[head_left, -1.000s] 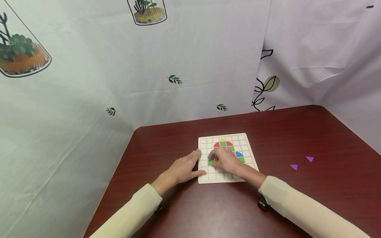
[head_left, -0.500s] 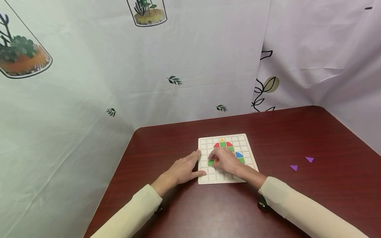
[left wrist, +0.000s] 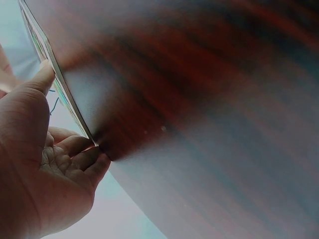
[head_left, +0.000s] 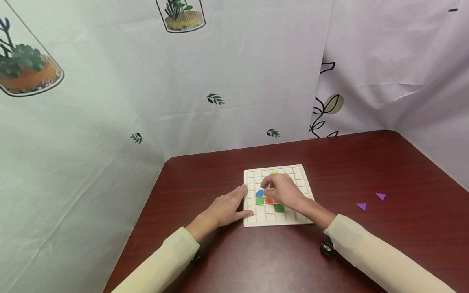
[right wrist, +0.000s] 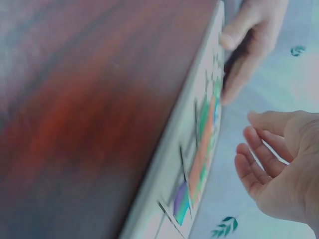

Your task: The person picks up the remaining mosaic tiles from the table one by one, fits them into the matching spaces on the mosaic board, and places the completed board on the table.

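A white square grid board (head_left: 253,219) lies on the table, with coloured flat pieces set in its cells. At its left edge rests my left hand (head_left: 226,206), fingers extended along the side and thumb lying on the near corner area. Over the board's middle hovers my right hand (head_left: 285,191), fingers loosely bent; the right wrist view shows no piece between them and a gap above the board. Left of its fingertips are a blue quarter-circle piece (head_left: 259,193) and a green square (head_left: 259,200). Red pieces (head_left: 268,200) and another green square (head_left: 279,208) show below it; other pieces are hidden.
Two purple triangles (head_left: 361,206) lie apart on the dark red-brown table (head_left: 410,228), to the right of the board. Behind the table hangs a pale patterned cloth (head_left: 238,73).
My right hand has lifted off the board and shifted slightly right and away. The blue quarter-circle and nearby red and green pieces have come into sight. The left hand keeps its place.
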`<state>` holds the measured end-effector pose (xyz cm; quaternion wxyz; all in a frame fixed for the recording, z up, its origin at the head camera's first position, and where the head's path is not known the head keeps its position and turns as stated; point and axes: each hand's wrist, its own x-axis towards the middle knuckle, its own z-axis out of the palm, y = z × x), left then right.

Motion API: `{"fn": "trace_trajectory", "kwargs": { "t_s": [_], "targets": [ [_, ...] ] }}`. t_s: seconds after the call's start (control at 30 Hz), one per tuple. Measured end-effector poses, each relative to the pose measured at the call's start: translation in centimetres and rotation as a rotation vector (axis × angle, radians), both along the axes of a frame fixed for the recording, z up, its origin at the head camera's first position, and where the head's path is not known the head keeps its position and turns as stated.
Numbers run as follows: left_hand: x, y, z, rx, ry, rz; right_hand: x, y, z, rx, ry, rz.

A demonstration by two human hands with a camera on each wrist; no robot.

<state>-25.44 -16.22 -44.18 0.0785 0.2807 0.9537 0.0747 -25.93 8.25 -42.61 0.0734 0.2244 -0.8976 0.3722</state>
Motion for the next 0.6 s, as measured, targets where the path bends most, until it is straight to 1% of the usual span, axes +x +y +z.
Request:
{"fn": "trace_trajectory", "kwargs": {
  "t_s": [0.2, 0.33, 0.43, 0.6],
  "targets": [
    [0.1, 0.0, 0.1, 0.01, -0.008, 0.003, 0.0, 1.5, 1.8, -0.084, 0.031, -0.096],
    [0.2, 0.1, 0.2, 0.011, -0.016, 0.014, 0.0, 2.9, 2.6, -0.137, 0.06, -0.152],
    [0.2, 0.2, 0.1, 0.001, -0.009, 0.015, 0.1, 4.0, 3.1, -0.155, 0.072, -0.19],
    [0.2, 0.3, 0.1, -0.024, 0.009, 0.009, 0.3, 6.1, 3.8, -0.184, 0.034, -0.239]
  ]
}}
